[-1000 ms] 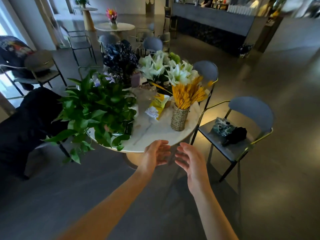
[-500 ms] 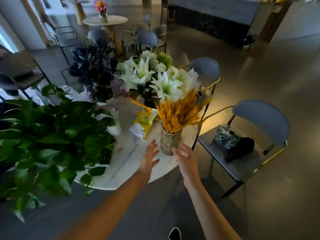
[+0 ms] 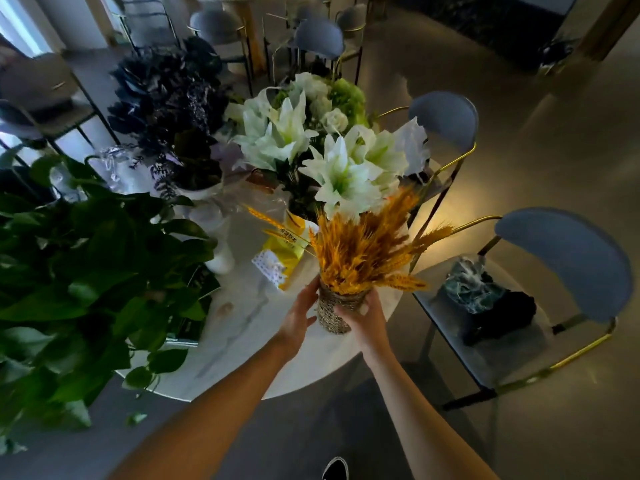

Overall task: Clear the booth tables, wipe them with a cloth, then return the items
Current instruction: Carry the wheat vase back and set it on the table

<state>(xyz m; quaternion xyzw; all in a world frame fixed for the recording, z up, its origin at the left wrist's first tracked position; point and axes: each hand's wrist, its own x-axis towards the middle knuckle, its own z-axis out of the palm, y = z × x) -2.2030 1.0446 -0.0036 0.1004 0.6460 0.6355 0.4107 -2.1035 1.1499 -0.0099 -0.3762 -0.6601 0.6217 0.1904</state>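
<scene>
A round white marble table [image 3: 242, 344] is crowded with plants. Near its front right edge stands a woven vase [image 3: 332, 311] filled with orange wheat stalks [image 3: 363, 251]. My right hand [image 3: 363, 315] grips the vase from the right, fingers curled round it. My left hand [image 3: 299, 311] presses flat against its left side. A yellow packet [image 3: 282, 252] lies just behind the vase. White lilies [image 3: 325, 150], a dark blue bouquet [image 3: 166, 98] and a leafy green plant [image 3: 86, 282] fill the far side and left of the table.
A blue chair [image 3: 561, 268] to the right holds a dark cloth bundle [image 3: 485, 303]. A second blue chair [image 3: 445, 119] stands behind the table. More chairs and another table are further back. My shoe [image 3: 335, 469] shows on the grey floor.
I have stepped closer to the table. Both hands reached forward from the table's edge and closed in on the woven vase, the right one now gripping it.
</scene>
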